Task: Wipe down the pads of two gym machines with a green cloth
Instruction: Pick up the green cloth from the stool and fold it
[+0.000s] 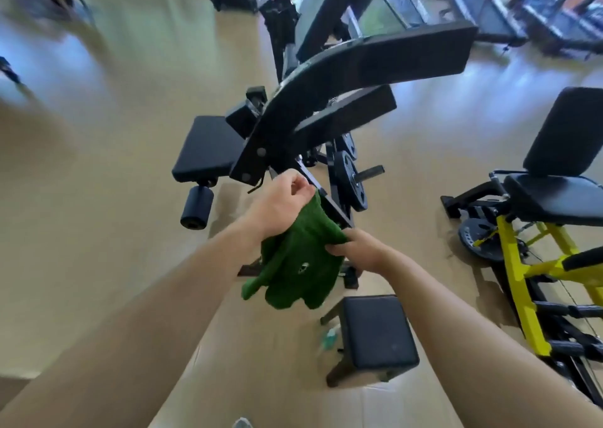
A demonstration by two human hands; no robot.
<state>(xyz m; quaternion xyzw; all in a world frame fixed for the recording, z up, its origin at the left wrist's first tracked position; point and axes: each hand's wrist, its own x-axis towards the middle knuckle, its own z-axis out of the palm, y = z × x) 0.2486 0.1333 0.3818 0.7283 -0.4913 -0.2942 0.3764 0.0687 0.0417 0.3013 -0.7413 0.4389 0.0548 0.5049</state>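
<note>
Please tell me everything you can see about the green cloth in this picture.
The green cloth is dark green and looks like thick, fluffy towelling. It hangs bunched in the air, not spread flat, its lower edge drooping in lobes. A small pale mark or hole shows near its middle. The left hand grips its top end; the right hand pinches its right edge. It is in front of a black machine frame; whether it touches that, I cannot tell.

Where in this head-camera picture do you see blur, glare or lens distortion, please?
Head view: the far edges smear, worst at the upper left and over the treadmills; bluish glare pools on the glossy floor; the wide lens stretches both forearms toward the lower corners; the green cloth, left hand and right hand are fairly sharp.
</note>
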